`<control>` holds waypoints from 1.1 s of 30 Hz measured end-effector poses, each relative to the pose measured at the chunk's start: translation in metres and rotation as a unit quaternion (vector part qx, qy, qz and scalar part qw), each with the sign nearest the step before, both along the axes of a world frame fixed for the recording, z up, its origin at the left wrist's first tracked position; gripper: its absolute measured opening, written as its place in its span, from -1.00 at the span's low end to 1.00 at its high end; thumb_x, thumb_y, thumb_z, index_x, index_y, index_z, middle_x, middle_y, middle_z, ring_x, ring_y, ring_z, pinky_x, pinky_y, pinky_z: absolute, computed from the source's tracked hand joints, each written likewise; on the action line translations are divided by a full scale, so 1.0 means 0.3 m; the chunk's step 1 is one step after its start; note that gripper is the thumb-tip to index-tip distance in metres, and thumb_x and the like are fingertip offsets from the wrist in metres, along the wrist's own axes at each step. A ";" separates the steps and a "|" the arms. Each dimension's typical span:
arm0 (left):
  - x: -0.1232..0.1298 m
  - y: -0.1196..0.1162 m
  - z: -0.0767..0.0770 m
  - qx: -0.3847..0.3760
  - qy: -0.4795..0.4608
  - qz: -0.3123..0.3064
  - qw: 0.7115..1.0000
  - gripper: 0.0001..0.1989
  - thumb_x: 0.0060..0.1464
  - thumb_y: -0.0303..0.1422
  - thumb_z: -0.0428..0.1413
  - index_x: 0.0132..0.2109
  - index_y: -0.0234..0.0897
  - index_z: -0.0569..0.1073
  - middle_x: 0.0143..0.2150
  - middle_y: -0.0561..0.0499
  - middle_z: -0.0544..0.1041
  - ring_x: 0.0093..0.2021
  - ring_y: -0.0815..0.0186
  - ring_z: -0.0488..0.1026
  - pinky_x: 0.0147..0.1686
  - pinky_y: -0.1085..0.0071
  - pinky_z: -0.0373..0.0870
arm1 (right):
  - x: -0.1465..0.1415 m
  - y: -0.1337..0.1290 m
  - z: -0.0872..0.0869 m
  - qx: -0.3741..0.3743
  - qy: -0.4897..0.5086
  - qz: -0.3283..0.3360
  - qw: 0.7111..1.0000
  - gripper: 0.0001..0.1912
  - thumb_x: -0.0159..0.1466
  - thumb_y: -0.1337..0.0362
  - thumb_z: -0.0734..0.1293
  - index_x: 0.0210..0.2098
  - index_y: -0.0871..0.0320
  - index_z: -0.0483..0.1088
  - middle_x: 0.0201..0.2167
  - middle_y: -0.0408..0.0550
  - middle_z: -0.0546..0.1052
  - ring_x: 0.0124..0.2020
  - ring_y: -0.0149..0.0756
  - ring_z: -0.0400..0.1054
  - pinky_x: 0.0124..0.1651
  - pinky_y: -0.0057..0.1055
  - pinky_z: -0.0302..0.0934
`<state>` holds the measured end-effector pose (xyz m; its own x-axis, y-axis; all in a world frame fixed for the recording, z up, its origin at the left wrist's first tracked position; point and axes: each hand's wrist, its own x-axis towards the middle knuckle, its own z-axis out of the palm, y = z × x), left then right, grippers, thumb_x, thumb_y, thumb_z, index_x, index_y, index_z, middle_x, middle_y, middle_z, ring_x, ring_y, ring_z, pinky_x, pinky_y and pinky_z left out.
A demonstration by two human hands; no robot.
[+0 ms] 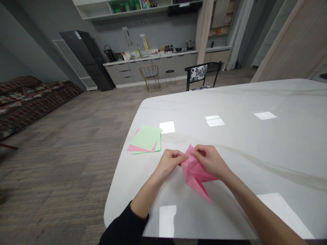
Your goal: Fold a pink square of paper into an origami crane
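Pink paper, folded into several pointed flaps, was between my hands, just above or against the white table; I cannot tell whether its lower flaps touched the surface. I judged the step in hand to be the working of a fold near its upper end. My left hand pinched the left edge between thumb and fingers, and my right hand pinched close beside it, thumb on the near face. The next move, as I judged it, called for a firm grip on both sides and light, even pressure, so that the thin layers neither slipped nor tore.

The paper's small tip pointed away from me, and its longest flap came towards me and slanted right, so the long axis ran that way. Another flap pointed right, beneath my right wrist. The green and pink sheets lay farther off, to the left.
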<state>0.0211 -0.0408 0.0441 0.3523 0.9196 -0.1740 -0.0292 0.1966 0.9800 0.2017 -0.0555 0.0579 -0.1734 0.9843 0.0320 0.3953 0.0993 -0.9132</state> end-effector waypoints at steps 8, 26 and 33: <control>0.003 0.006 -0.039 0.000 -0.006 0.002 1.000 -0.73 -0.03 -0.21 0.26 -0.32 -0.37 0.62 -0.45 -0.03 0.54 -0.44 0.37 0.38 -0.40 0.45 0.27 | -0.016 -0.002 -0.012 0.048 -0.056 -0.008 0.997 -0.63 0.30 0.16 0.21 -0.60 0.14 0.17 -0.64 -0.24 0.16 -0.55 -0.42 0.00 -0.48 -0.43 -0.10; -0.008 0.006 -0.035 -0.022 0.022 0.002 1.000 -0.78 -0.13 -0.26 0.31 -0.45 -0.38 0.60 -0.50 -0.03 0.53 -0.45 0.35 0.40 -0.38 0.41 0.29 | -0.010 -0.005 0.003 0.015 -0.042 0.005 0.999 -0.70 0.27 0.21 0.22 -0.57 0.14 0.33 -0.64 -0.23 0.25 -0.56 -0.42 0.07 -0.48 -0.44 -0.04; 0.012 -0.009 -0.026 -0.016 0.030 0.021 0.999 -0.82 -0.12 -0.31 0.29 -0.45 -0.38 0.60 -0.49 -0.06 0.56 -0.44 0.30 0.43 -0.40 0.41 0.29 | -0.032 -0.014 0.016 -0.065 0.063 0.006 0.996 -0.84 0.14 0.18 0.35 -0.44 0.15 0.42 -0.49 -0.15 0.44 -0.44 -0.33 0.29 -0.40 -0.42 0.15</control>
<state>0.0248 -0.0435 0.0363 0.3008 0.9272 -0.2233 0.0207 0.2278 0.9735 0.1920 -0.0597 0.0625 -0.1888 0.9793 -0.0733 0.2765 -0.0186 -0.9608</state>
